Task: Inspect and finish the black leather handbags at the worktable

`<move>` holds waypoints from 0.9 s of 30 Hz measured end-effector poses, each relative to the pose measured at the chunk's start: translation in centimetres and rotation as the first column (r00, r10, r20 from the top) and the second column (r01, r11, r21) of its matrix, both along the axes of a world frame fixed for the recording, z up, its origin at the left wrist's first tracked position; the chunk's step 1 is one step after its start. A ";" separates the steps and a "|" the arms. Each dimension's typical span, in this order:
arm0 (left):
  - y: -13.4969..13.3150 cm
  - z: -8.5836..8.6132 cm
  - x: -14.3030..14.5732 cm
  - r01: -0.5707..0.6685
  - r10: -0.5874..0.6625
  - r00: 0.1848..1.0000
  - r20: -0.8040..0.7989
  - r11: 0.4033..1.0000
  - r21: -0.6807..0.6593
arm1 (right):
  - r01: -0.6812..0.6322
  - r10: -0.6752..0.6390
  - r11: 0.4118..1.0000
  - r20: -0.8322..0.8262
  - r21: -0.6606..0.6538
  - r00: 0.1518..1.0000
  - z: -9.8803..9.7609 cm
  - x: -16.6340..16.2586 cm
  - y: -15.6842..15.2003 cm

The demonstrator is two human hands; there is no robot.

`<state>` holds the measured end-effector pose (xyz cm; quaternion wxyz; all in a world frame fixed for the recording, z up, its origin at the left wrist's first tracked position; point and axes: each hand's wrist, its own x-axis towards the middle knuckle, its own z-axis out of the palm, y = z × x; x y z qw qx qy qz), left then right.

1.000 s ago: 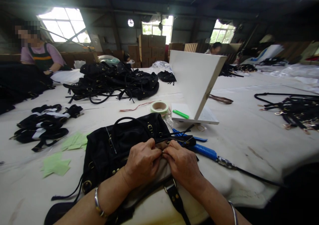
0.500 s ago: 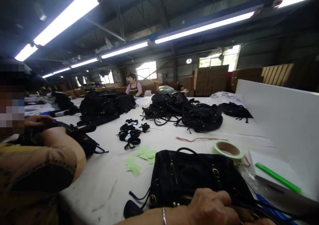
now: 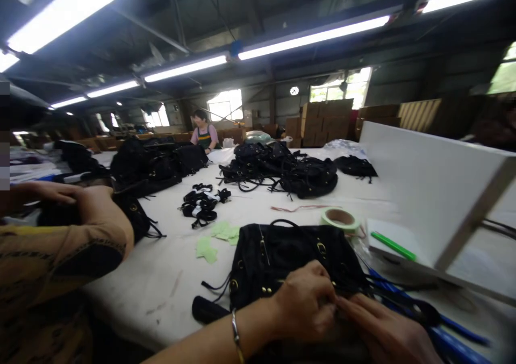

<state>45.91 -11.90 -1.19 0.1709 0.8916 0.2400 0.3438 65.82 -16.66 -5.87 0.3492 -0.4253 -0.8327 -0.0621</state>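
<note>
A black handbag point(image 3: 294, 245) with brass buckles and studs lies on the white table in front of me. Over its near side is my left hand point(image 3: 308, 299), closed with bent fingers and wearing a silver bracelet point(image 3: 235, 329) at the wrist. From the right comes my right hand point(image 3: 382, 323), its fingers pressed together and their tips meeting the left hand's. Whatever the fingertips pinch is hidden. A dark rounded flap or tag point(image 3: 207, 310) sticks out at the bag's lower left, with thin black straps point(image 3: 217, 288) above it.
Behind the bag lie green paper pieces point(image 3: 206, 250), bundled black straps point(image 3: 203, 205) and piled black bags point(image 3: 282, 168). To the right are a tape roll point(image 3: 341, 219), a green stick point(image 3: 393, 245) and a white panel point(image 3: 427, 186). A co-worker's arm point(image 3: 94, 213) is close on the left.
The view has shifted right and slightly down. My right hand has come further into view and meets my left hand over the bag. The co-worker's arm remains at the left.
</note>
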 end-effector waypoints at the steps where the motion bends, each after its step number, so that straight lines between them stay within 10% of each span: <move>1: -0.5 0.8 -0.2 -0.009 0.010 0.999 0.032 0.999 -0.031 | -0.006 0.006 0.999 0.003 -0.034 1.000 1.4 -0.4 -0.4; 16: -3.0 3.4 -7.4 -0.243 0.230 0.969 -0.089 0.955 -0.172 | 0.024 -0.036 0.979 -0.057 -0.203 0.998 4.3 -1.9 -1.9; 21: -5.9 1.9 -6.9 -0.075 0.062 0.971 -0.231 0.996 -0.052 | 0.023 -0.042 0.971 -0.075 -0.239 0.996 4.3 -2.0 -1.6; 27: -8.1 0.0 -5.9 -0.232 0.309 0.852 -0.422 0.946 0.224 | 0.046 -0.065 0.971 -0.074 -0.234 0.995 4.0 -2.1 -1.5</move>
